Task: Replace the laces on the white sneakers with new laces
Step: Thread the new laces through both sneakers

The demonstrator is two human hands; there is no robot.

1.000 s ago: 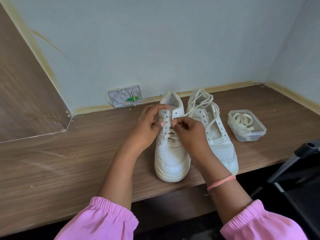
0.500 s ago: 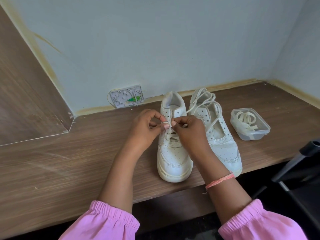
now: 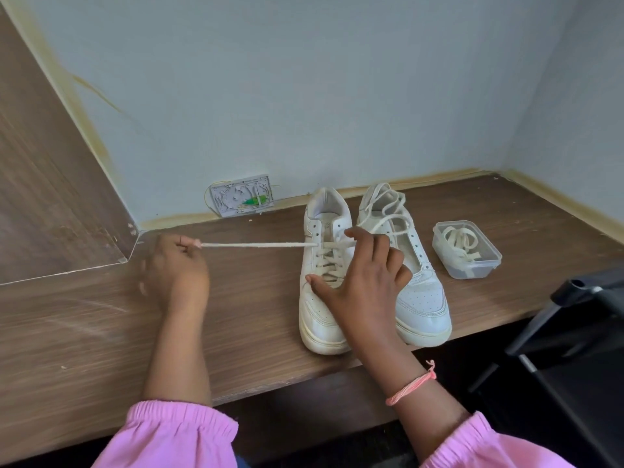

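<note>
Two white sneakers stand side by side on the wooden desk, toes toward me. The left sneaker [image 3: 320, 319] is laced partway up with a cream lace [image 3: 256, 245]. My left hand [image 3: 177, 268] pinches that lace's end and holds it stretched taut to the left from an upper eyelet. My right hand [image 3: 363, 282] rests spread over the left sneaker's laced front, fingers straight. The right sneaker [image 3: 418, 298] has a loose lace [image 3: 388, 211] piled over its collar and its lower eyelets are bare.
A clear plastic tub [image 3: 467, 249] with coiled cream laces sits to the right of the sneakers. A small wall box [image 3: 241, 194] is at the back. The desk's front edge [image 3: 270, 383] runs below the sneakers. A black chair [image 3: 574, 332] stands at right.
My left hand has drawn the lace out far to the left through an eyelet. My right hand let go of the lace and spread over the sneaker.
</note>
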